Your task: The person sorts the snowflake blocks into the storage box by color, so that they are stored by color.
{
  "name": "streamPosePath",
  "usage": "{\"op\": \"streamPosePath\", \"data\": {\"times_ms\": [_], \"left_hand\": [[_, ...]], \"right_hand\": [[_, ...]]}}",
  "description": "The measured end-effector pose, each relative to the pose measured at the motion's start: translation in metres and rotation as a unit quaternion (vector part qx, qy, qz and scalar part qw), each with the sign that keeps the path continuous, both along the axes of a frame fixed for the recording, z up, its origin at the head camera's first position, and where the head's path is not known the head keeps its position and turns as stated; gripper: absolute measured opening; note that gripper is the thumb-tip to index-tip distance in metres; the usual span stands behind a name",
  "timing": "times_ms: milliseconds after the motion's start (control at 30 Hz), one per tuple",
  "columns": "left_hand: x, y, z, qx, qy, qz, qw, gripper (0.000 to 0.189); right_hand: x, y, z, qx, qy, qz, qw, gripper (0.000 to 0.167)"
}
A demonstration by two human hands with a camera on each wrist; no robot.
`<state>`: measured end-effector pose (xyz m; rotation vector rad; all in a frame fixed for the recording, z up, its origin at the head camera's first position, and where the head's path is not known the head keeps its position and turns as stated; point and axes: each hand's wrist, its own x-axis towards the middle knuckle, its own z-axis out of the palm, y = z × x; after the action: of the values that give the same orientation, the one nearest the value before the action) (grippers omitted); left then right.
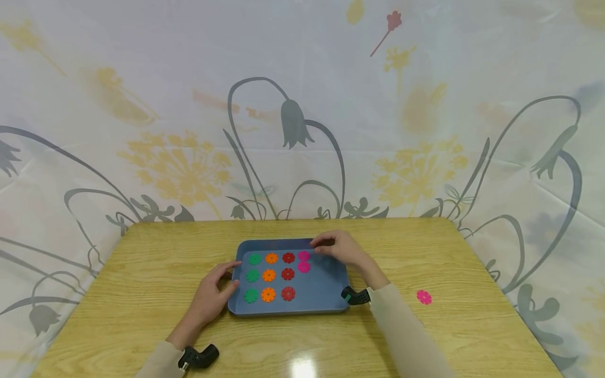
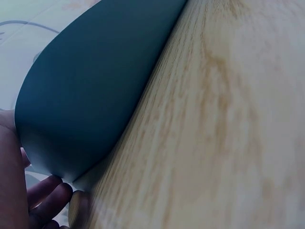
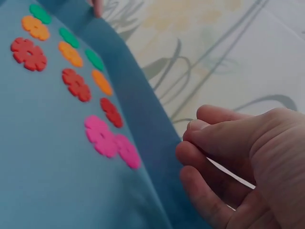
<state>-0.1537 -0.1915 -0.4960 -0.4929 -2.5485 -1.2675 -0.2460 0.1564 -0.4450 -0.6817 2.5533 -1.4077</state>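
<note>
A blue-grey tray (image 1: 326,294) lies on the table, its left side held by my left hand (image 1: 211,295), with fingertips at the rim and thumb against the side. In the left wrist view, fingers (image 2: 50,193) touch the tray's outer wall (image 2: 90,86). Over the far rim hovers my right hand (image 1: 342,248), fingers loosely bent, nothing visible between them. Flower-shaped plastic discs stand in columns inside: green (image 1: 252,275), orange (image 1: 269,275) and red (image 1: 288,274). Two pink discs (image 3: 100,137) overlap near the far wall, close to the right fingertips (image 3: 193,129).
One more pink disc (image 1: 424,297) lies on the wooden table (image 1: 397,236), right of the tray. A flower-patterned cloth (image 1: 302,173) hangs behind the table's far edge. Each wrist carries a black camera mount (image 1: 355,296).
</note>
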Motion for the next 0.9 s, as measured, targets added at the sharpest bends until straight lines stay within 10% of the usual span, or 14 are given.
{"op": "streamPosePath", "data": {"times_ms": [900], "left_hand": [[0.0, 0.001, 0.0, -0.005, 0.0, 0.003, 1.0, 0.041]], "right_hand": [[0.055, 0.117, -0.008, 0.058, -0.007, -0.053, 0.9969, 0.022]]}}
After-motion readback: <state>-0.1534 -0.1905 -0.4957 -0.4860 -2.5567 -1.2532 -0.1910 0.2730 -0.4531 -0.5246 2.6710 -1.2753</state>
